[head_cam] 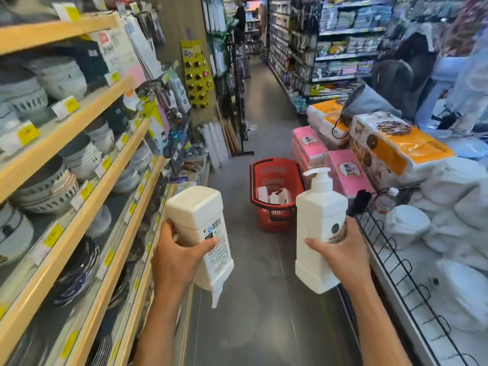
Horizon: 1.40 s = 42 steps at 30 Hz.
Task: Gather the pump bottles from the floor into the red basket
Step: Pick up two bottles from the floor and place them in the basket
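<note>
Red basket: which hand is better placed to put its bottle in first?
Probably the right hand: its upright bottle appears nearer the red basket ahead. The left hand grips an inverted bottle, pump downward, farther left.

Shop aisle: price-tagged shelves (79, 133) of bowls (60, 75), stacked tissue packs (401, 146), red shopping basket (277, 191) on floor.
</note>
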Available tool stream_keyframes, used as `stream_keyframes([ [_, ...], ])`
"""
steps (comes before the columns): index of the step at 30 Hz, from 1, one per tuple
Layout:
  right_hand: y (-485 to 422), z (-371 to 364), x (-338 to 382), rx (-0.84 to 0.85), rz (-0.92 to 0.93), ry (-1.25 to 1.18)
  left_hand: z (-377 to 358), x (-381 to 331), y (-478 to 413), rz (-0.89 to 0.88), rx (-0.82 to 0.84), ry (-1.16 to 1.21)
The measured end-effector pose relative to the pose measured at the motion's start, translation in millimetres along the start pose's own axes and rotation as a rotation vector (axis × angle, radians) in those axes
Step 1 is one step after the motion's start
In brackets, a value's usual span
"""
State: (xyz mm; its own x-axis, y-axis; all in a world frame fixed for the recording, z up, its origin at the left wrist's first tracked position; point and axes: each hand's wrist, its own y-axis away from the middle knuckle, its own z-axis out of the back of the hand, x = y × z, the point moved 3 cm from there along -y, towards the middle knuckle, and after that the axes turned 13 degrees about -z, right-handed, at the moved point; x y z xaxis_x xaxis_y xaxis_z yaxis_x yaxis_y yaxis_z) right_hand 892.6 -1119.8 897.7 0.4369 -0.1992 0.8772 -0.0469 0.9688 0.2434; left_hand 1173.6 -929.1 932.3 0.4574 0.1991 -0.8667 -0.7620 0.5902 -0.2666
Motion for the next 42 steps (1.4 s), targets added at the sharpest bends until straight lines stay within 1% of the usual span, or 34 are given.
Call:
stream_keyframes([
  [3,-29,-19,10,0.020,-0.005,0.041,-13,9,-33,0.019,0.005,0.017],
  [8,-81,-55,34,0.006,-0.013,0.062,-37,27,-104,0.011,0.028,0.049],
  [12,-118,-84,68,-0.006,-0.001,0.086,-49,38,-161,0.018,0.016,0.083],
  [20,-189,-134,108,-0.031,-0.018,0.055,-86,60,-270,0.011,0.032,0.115],
  [28,-269,-152,122,-0.081,-0.087,0.067,-155,63,-353,-0.014,0.131,0.153],
  [33,-330,-154,137,-0.104,-0.093,0.015,-194,55,-401,0.008,0.127,0.109],
  [36,-367,-156,153,-0.124,-0.090,0.002,-209,43,-432,-0.007,0.116,0.061],
  [42,-432,-175,182,-0.117,-0.074,-0.023,-240,43,-485,0.010,0.097,0.076],
])
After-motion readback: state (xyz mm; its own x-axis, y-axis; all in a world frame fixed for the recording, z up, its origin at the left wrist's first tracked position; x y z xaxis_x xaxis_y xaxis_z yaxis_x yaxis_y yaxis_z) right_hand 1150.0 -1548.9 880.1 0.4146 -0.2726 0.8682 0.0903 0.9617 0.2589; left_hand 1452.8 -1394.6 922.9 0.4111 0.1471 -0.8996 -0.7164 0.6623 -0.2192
